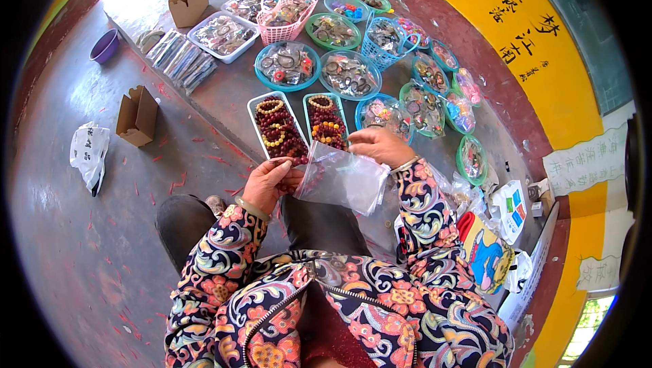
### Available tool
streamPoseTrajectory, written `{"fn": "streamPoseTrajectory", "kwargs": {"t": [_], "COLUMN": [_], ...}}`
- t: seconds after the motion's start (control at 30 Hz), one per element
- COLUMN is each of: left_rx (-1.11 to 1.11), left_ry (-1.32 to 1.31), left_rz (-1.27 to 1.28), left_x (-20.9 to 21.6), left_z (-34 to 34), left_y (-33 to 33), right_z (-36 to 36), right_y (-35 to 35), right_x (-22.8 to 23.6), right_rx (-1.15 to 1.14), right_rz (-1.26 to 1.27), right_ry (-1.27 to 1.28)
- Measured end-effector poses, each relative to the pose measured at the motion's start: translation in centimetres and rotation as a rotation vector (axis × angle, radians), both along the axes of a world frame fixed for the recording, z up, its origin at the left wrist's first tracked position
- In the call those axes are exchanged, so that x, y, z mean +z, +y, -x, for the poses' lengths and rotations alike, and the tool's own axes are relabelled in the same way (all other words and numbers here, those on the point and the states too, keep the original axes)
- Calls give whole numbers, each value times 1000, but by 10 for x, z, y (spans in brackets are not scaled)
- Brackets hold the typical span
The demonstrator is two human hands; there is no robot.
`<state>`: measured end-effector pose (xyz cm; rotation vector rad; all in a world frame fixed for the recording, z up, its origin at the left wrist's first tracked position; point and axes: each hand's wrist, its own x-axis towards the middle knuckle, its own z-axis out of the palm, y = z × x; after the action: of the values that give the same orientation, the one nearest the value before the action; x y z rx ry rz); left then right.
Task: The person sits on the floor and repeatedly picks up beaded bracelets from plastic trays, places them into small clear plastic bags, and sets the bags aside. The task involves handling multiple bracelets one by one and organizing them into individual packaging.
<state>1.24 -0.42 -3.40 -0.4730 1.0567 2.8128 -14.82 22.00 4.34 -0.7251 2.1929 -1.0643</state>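
Observation:
A clear plastic bag [343,181] stretches between my hands above my lap, looking like more than one layer. My left hand [268,183] pinches at its left side, and dark red beads show by the fingertips; whether they are in the fingers or behind is hard to tell. Over the bag's upper right edge my right hand [380,146] is bent with the fingers pointing left, its thumb mostly hidden. Just beyond the hands lie two white trays of beaded bracelets, dark red with some yellow: the left tray [256,115] and the right tray [345,111].
Several basins and baskets of bagged trinkets fill the floor ahead, among them a pink basket [286,31] and a blue basket [380,57]. Cardboard boxes [136,116], a purple basin [104,46] and a white bag [89,154] stand left. Packages [485,252] crowd my right side.

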Motion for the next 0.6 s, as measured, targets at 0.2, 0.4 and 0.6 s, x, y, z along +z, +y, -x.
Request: {"fn": "streamPoseTrajectory", "kwargs": {"t": [0.2,0.4,0.6], "left_rx": [35,312,396], "left_ry": [128,157,114], "left_rz": [13,-185,-250], "left_x": [-1,3,-8], "left_z": [0,2,3], "left_y": [0,-11,-22], "right_z": [-8,-19,-17], "right_y": [-12,21,94], "right_x": [-7,-16,-93], "right_rx": [7,-216,-694], "right_rz": [-97,139,420], "right_ry": [-266,-320,-467]}}
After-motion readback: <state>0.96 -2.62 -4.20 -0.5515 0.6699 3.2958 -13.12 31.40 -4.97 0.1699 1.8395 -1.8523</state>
